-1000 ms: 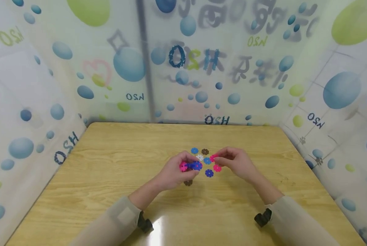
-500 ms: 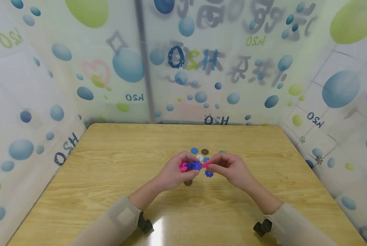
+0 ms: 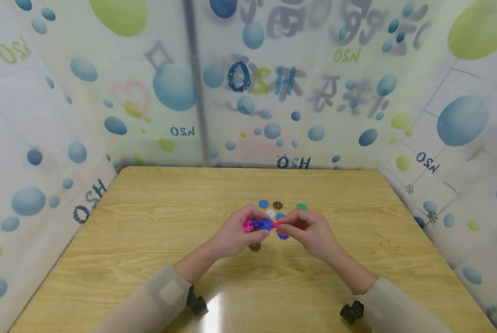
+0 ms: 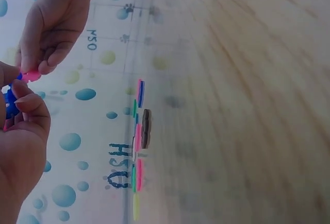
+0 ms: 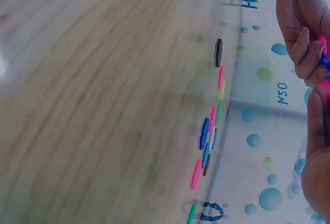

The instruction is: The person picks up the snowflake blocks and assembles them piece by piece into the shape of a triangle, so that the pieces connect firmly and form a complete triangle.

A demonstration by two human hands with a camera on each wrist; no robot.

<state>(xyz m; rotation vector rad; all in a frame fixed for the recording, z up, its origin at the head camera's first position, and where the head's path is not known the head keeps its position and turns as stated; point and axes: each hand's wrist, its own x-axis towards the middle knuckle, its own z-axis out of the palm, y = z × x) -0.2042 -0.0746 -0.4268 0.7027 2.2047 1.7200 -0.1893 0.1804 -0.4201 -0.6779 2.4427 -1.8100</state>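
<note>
Left hand [image 3: 236, 232]: fingers bent round the 12 o'clock side, thumb at 6 o'clock, gripping the joined discs between them.
Joined discs [image 3: 256, 225]: held above the table [image 3: 169, 199], with a pink end disc [image 3: 248, 225] at 9 o'clock, deep between thumb and fingers, and a blue disc [image 3: 267, 224] at 3 o'clock, near the left fingertips.
Right hand [image 3: 315, 231]: thumb and forefinger pinch a second pink disc [image 3: 277, 224].
Second pink disc: juts from the right fingertips toward 9 o'clock and meets the blue disc at its 3 o'clock edge; whether it sits in a slot I cannot tell.
Loose discs, clocked from the blue disc in the head view: light blue [image 3: 263, 203] at 12; white [image 3: 271, 213] between 12 and 1; brown [image 3: 277, 205] at 1; green [image 3: 301, 206] at 2, farther out; dark blue [image 3: 283, 236] at 4, partly covered; another brown [image 3: 254, 247] at 7, beneath the left hand.
Yellow disc [image 4: 136, 206]: on the table, seen edge-on at 6 o'clock in the left wrist view.
</note>
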